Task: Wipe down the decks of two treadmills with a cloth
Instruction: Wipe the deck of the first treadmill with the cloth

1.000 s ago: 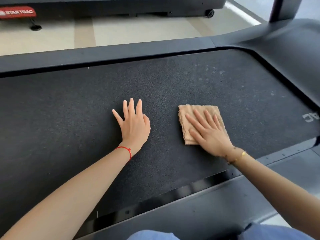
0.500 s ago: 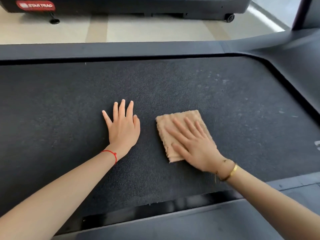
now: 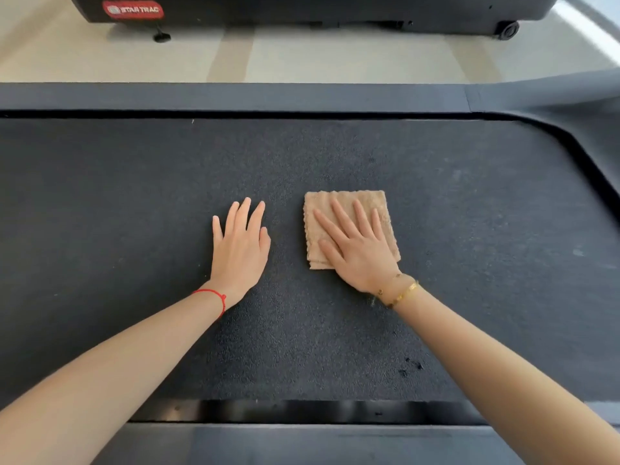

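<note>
Where the near side rail [image 3: 302,441] meets the treadmill belt [image 3: 134,203], two bare forearms reach forward over the deck, and a few dark specks [image 3: 411,365] lie on the belt close to that near edge, beside the right forearm. Further in, about midway across the belt, the left hand [image 3: 240,250] lies flat on the bare surface, fingers straight and only slightly parted, holding nothing. Just beside it, not touching, the right hand [image 3: 357,250] presses flat on the folded tan cloth [image 3: 345,201], fingers straight and spread over it. Pale scuffs [image 3: 578,251] show toward the belt's right end. Beyond the far side rail [image 3: 235,97] comes pale floor, then the base of a second treadmill [image 3: 302,8]. The likely slips: the flat-pressed cloth may bunch or unfold on the grainy belt, or the belt may creep under the leaning left palm, leaving specks missed. No containers are in view.
</note>
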`<state>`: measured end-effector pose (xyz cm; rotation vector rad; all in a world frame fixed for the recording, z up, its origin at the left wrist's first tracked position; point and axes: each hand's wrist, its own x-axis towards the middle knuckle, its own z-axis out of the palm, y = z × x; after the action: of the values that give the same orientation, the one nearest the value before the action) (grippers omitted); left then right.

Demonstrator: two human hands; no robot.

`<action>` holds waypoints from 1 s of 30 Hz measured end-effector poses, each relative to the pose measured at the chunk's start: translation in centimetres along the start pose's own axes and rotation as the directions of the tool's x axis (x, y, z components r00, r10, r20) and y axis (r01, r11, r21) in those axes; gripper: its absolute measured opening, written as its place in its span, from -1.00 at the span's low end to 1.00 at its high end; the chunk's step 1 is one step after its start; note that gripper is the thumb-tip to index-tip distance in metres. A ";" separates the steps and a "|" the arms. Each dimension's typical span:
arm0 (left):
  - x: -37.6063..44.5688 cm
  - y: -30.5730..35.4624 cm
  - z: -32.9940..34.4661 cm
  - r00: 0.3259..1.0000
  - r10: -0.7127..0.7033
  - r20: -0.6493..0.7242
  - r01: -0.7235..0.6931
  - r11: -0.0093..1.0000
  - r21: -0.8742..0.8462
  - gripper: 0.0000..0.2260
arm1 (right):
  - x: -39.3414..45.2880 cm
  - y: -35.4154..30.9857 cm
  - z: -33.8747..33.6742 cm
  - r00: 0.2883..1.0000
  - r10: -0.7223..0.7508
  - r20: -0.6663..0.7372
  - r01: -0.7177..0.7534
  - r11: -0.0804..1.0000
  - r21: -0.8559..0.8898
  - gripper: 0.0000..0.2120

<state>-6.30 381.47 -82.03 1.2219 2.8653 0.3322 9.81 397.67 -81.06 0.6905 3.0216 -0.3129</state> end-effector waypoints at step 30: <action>-0.3 0.6 1.1 1.000 -0.015 0.004 0.014 0.997 0.082 -0.46 | 9.8 6.7 -1.3 0.980 0.198 -0.019 -0.198 0.980 0.012 -0.48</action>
<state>-5.57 381.81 -82.97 1.2118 2.9093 0.2127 3.87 408.08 -81.74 0.9917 2.9383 -0.3156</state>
